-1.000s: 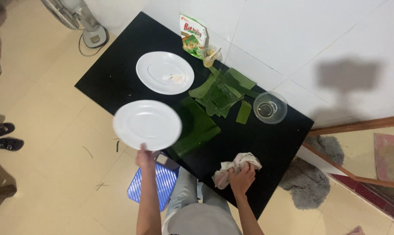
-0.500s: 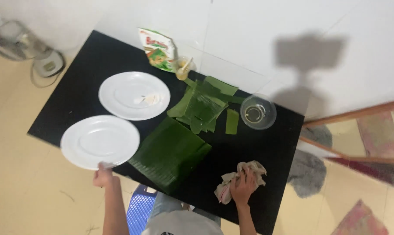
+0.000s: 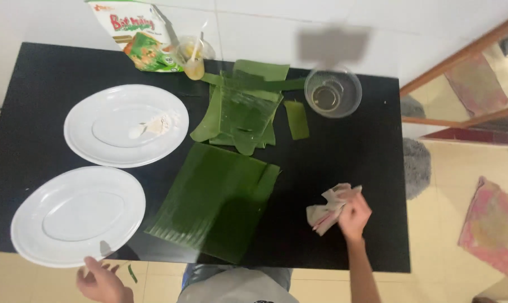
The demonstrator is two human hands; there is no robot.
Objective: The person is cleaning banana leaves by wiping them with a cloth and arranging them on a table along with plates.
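At the far edge of the black tabletop [image 3: 52, 73], a soft plastic packet [image 3: 139, 33] printed in white, green and orange leans against the pale tiled wall. Just to its right stands a small clear plastic cup [image 3: 193, 56] with yellowish contents. A round clear glass bowl [image 3: 333, 92] holding a little liquid sits further right.

The right hand [image 3: 354, 215] is closed on a crumpled pale cloth [image 3: 328, 209], which rests on the tabletop near the front right. The left hand [image 3: 101, 279] hangs just off the front edge, fingers loosely spread and holding nothing, nearest the rim of a glossy white oval plate [image 3: 77, 215]. A second oval plate [image 3: 126, 125] behind it carries a smear of white powder.

A large ribbed banana leaf [image 3: 217, 202] lies flat in the middle, with a pile of smaller cut leaf pieces [image 3: 245, 109] and one narrow strip [image 3: 297, 119] behind it.
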